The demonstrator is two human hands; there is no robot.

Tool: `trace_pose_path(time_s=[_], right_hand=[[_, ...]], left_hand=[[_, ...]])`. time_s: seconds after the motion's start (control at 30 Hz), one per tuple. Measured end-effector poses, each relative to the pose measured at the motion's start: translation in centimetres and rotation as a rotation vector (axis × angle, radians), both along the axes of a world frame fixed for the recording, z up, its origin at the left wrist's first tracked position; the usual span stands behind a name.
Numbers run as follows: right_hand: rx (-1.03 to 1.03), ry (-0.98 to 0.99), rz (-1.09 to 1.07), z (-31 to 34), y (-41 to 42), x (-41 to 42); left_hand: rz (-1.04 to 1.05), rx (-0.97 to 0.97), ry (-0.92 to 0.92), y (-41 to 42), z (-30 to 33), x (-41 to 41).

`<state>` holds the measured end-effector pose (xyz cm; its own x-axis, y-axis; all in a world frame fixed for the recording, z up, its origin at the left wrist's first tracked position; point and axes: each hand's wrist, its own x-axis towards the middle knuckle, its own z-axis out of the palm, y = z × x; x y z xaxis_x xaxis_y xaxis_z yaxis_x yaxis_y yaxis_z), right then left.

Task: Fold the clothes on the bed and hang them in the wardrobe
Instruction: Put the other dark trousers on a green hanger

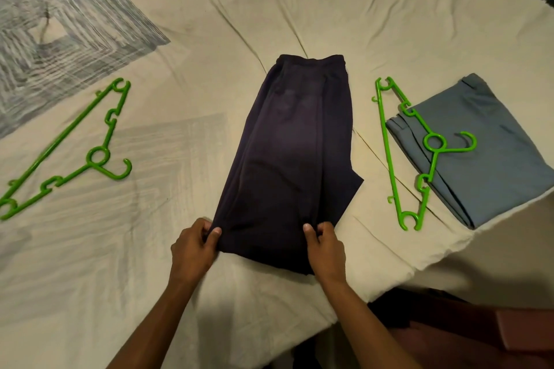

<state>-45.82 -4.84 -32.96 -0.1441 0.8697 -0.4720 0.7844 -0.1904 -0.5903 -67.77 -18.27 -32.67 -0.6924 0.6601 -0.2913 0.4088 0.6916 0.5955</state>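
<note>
At the centre of the frame, the dark trousers are pinched at their near corners by the left hand and right hand, apparently for folding.

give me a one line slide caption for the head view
Both hands, left hand and right hand, pinch the near edge of dark navy trousers on the bed.

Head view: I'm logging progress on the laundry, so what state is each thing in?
Dark trousers: laid flat, near end pinched by both hands.
Left hand: pinching trousers.
Right hand: pinching trousers.
Grey-blue garment: folded.
Left hanger: lying bare on the bed.
Right hanger: lying partly on the folded garment.
</note>
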Motion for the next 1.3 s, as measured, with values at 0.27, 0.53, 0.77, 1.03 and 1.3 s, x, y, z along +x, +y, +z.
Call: trace_pose_path(time_s=[0.27, 0.53, 0.77, 1.03, 1.3], right_hand=[[0.705, -0.157, 0.524, 0.3, 6.3, -5.1], [0.598, -0.365, 0.925, -3.2, 18.5, -9.3], [0.580, -0.392, 0.789, -4.5, 22.3, -6.9], [0.606, -0.385, 1.029, -3.8, 22.9, -6.4], [0.945, -0.003, 1.236, -1.5, 11.2, -1.1]], left_hand=[[-0.468, 0.111, 0.503, 7.6, 0.4, 2.5], [-0.665, -0.133, 0.529, 16.5, -4.5, 0.3], [-0.490, -0.170, 0.496, 15.0, -4.5, -0.9], [-0.710, -0.152, 0.559, 16.8, -4.4, -1.7], [-0.937, 0.007, 0.621, 6.8, -0.8, -0.3]])
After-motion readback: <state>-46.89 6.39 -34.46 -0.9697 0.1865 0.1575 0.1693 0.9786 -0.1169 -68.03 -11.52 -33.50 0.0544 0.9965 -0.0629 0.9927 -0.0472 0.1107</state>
